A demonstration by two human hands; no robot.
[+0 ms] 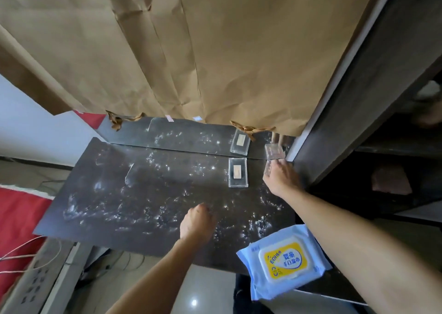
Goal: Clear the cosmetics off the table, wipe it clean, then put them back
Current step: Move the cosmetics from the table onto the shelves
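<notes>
The right grip [279, 177] pinches 1 clear case [267, 169] low over the dark surface [119, 194]. Just left of it lies a 2nd case [238, 172]. Nearer, the left grip [198, 222] rests fingers bent; whether it holds anything, I cannot tell.

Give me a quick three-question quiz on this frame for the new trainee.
1. True or false: the wet wipes pack lies at the far left corner of the table.
2. What do the fingers of the right hand grip? A. a clear case B. a cloth C. a brush
3. How many clear cases lie on the table outside any hand?
Key: 1 false, it lies at the near right edge. 2 A. 3 one, the second case, left of the right hand.
</notes>
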